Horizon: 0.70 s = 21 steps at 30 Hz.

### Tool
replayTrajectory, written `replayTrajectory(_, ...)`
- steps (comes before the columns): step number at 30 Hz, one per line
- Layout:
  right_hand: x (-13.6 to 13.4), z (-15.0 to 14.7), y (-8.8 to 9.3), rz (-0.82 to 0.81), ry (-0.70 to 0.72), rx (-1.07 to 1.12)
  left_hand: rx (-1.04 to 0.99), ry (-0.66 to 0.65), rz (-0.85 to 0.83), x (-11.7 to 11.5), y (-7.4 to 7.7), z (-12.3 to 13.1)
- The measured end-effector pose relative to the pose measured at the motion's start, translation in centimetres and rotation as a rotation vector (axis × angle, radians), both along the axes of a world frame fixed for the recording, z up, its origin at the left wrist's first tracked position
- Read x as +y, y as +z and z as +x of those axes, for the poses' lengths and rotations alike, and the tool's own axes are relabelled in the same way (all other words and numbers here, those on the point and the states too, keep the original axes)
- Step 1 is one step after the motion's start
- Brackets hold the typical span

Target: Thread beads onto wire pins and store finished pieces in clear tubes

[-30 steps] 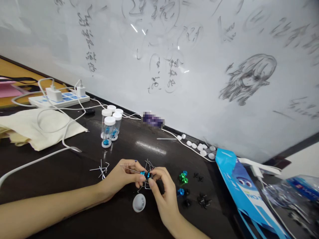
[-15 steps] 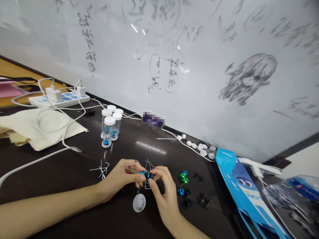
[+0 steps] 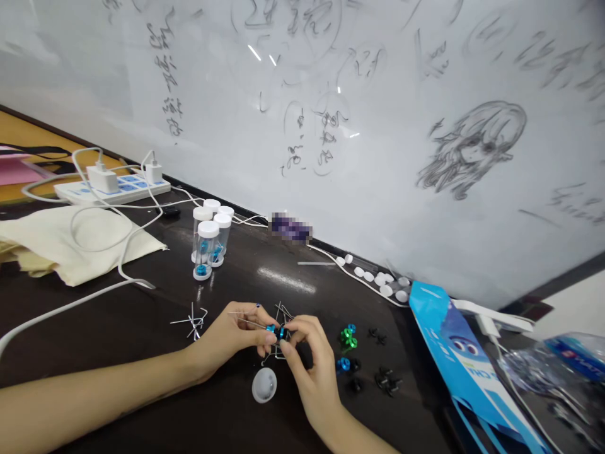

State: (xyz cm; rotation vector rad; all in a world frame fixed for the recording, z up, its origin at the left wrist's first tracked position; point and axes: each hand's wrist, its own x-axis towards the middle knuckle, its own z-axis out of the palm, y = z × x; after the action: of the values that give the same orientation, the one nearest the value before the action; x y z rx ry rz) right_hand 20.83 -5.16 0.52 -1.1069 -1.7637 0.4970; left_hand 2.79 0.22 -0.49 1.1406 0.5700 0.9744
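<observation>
Between my two hands is a small blue and black spool-shaped part (image 3: pixel 271 328), held at the fingertips. My left hand (image 3: pixel 227 337) pinches its left side, and a thin metal rod (image 3: pixel 250 322) sticks out leftward past those fingers. On the other side, the thumb and fingers of my right hand (image 3: pixel 312 362) close on its right end. Bent metal rods (image 3: pixel 280 310) lie in a heap behind and beneath the fingertips, partly hidden. Just in front sits a small white round dish (image 3: pixel 263 385) with tiny bits in it that I cannot make out.
More bent rods (image 3: pixel 193 323) lie left. Green parts (image 3: pixel 348 338), a blue part (image 3: pixel 343 364) and black parts (image 3: pixel 387 381) lie right. Several capped clear tubes (image 3: pixel 207 249) stand behind, near a cream cloth (image 3: pixel 94 243) and white cable (image 3: pixel 61 308). A blue package (image 3: pixel 466 353) lies far right.
</observation>
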Motion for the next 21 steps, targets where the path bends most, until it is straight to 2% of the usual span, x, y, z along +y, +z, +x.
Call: replayTrajectory(21, -0.05, -0.09, 0.01, 0.003, -0.012, 0.000, 0.013, 0.004, 0.003, -0.13, 0.26, -0.04)
